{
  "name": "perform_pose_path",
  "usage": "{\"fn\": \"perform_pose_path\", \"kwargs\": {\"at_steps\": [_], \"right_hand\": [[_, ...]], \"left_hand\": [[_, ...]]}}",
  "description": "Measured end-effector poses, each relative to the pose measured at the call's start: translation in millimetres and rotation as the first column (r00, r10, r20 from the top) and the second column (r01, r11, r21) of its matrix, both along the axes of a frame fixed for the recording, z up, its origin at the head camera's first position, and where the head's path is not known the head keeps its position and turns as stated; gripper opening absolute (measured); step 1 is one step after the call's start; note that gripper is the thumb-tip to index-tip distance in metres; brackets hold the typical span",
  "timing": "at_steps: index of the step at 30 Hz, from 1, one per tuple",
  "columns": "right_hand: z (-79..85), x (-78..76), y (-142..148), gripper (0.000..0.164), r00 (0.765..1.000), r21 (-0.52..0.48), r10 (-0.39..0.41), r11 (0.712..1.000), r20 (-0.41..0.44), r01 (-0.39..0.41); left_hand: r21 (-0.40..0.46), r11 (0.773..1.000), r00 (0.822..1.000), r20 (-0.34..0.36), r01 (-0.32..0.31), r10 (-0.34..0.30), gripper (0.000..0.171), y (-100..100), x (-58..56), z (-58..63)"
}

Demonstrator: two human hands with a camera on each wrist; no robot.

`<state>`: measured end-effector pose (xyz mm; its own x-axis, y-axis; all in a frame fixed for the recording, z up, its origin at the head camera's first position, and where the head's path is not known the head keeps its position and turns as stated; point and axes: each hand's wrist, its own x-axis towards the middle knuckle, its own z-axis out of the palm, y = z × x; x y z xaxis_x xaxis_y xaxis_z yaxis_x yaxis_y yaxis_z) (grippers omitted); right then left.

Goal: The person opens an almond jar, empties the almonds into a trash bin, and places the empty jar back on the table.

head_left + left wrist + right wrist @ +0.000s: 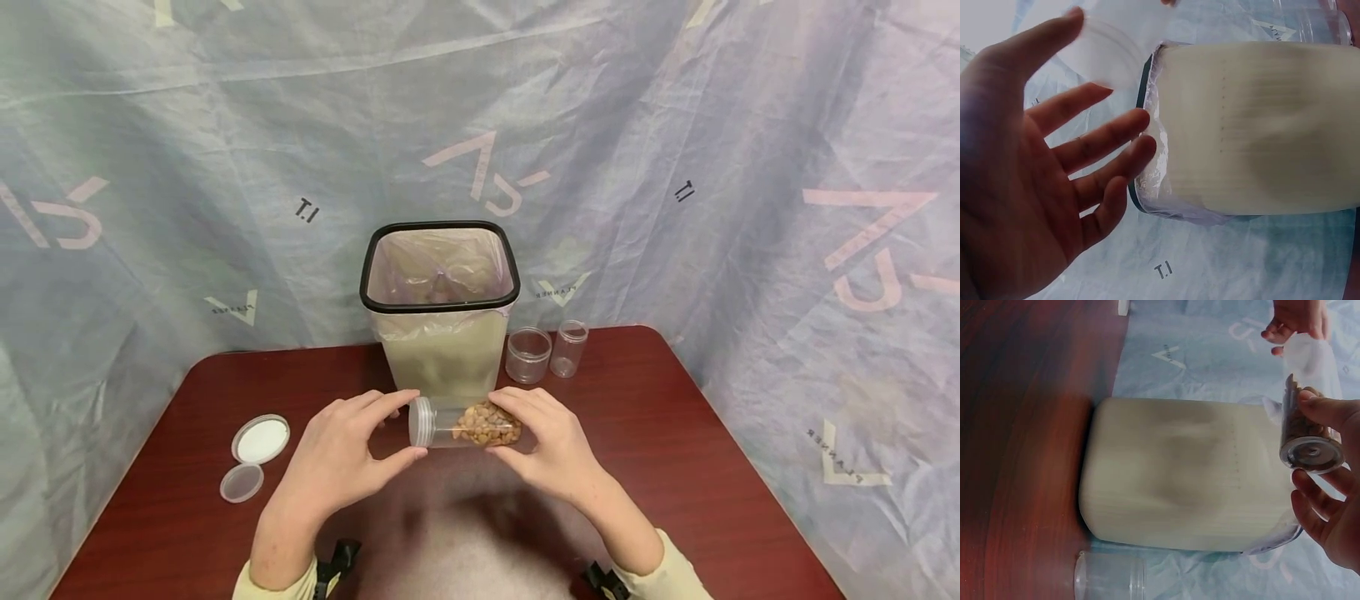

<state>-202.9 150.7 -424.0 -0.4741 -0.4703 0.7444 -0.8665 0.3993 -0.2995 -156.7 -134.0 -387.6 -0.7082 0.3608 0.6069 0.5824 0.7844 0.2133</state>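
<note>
A clear plastic jar (447, 427) lies sideways in the air between my two hands, in front of the bin. Small brown nut-like pieces (487, 425) are heaped at its right end. With thumb and forefinger my left hand (333, 458) pinches the ridged, translucent screw lid (422, 422); the other fingers spread loosely in the left wrist view. My right hand (551, 442) grips the jar near its base, thumb on one side and fingers on the other. The jar's round bottom (1312, 454) faces the right wrist camera.
Behind the jar stands a cream bin (442, 350) with a black rim and a plastic liner. A wide clear jar (528, 357) and a narrow one (568, 350) stand open at its right. Two round lids (262, 440) lie on the red-brown table (660, 467) at left.
</note>
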Motion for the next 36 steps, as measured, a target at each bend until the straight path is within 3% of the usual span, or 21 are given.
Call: {"fn": "perform_pose_path", "kwargs": {"at_steps": [6, 10, 15, 25, 36], "right_hand": [[1.5, 1.5, 2.3, 0.065, 1.000, 0.006, -0.003, 1.000, -0.003, 0.003], [0.6, 0.7, 3.5, 0.065, 1.000, 0.006, -0.014, 1.000, -0.005, 0.014], [-1.9, -2.2, 5.1, 0.066, 1.000, 0.008, -0.024, 1.000, 0.001, 0.024], [-3.0, -4.3, 5.7, 0.066, 1.000, 0.007, -0.011, 1.000, 0.014, 0.011], [-4.3, -4.3, 6.5, 0.064, 1.000, 0.012, -0.019, 1.000, 0.022, 0.019]], "left_hand": [[-0.043, 0.997, 0.997, 0.018, -0.068, 0.069, 0.053, 3.3, -1.6, -3.0], [-0.046, 0.995, 0.993, 0.075, -0.090, 0.093, 0.061, 4.3, -1.3, -3.5], [-0.033, 0.997, 0.991, 0.113, -0.065, 0.068, 0.072, 3.6, -1.7, -2.4], [-0.005, 1.000, 1.000, -0.004, 0.018, -0.018, 0.067, 1.0, -6.9, -3.0], [-0.005, 1.000, 1.000, 0.030, 0.008, -0.008, 0.057, 0.9, -9.8, -7.2]]}}
